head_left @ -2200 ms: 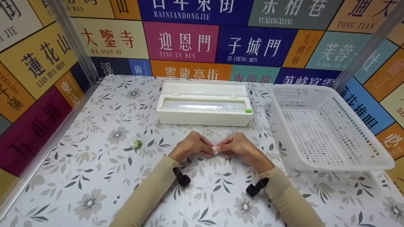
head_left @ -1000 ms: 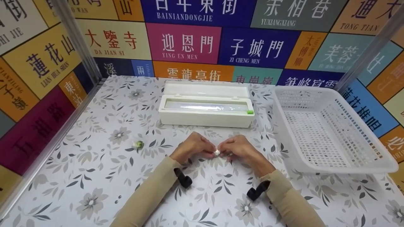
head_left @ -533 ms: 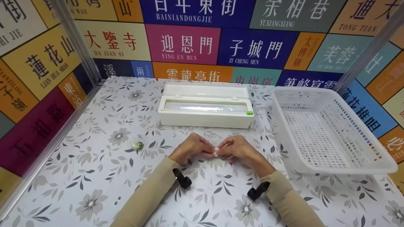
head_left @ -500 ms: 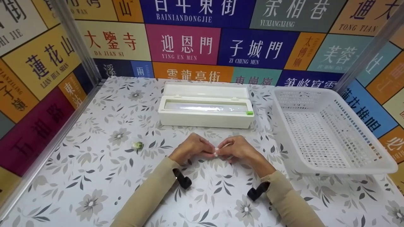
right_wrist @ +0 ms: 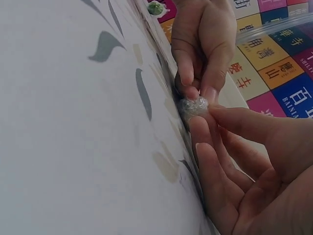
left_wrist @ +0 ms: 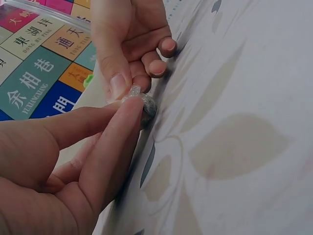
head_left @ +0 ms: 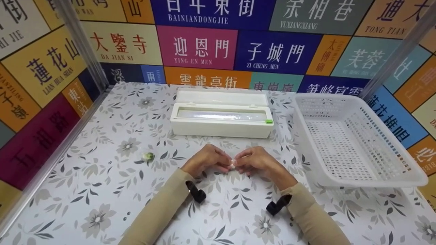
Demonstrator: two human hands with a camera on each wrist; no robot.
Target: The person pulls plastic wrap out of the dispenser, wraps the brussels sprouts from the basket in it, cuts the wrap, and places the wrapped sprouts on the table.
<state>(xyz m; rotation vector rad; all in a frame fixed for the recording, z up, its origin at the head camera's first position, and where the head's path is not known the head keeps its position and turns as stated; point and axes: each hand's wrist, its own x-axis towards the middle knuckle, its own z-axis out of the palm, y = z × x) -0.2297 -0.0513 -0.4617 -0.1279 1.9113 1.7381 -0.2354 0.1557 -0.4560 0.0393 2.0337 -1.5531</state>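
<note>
Both hands meet over the middle of the table in the head view. My left hand (head_left: 212, 159) and right hand (head_left: 254, 160) pinch a small round bundle in crinkled clear plastic film (right_wrist: 192, 105) between thumbs and fingertips. In the left wrist view, a twisted tuft of film (left_wrist: 134, 91) sticks up between the fingertips, and the bundle looks dark at its side. What the film covers is mostly hidden by the fingers. A small green piece in clear film (head_left: 148, 156) lies on the table to the left of the hands.
A white cling film dispenser (head_left: 221, 129) with its lid up and a green slider (head_left: 268, 121) stands behind the hands. At the right is a white perforated plastic basket (head_left: 374, 182). A flower-patterned cloth (head_left: 98, 219) covers the table; printed panels (head_left: 201, 46) stand behind.
The fingertips shift slightly around the small bundle, and both hands stay in the same place. The green piece, dispenser and basket have not moved.
</note>
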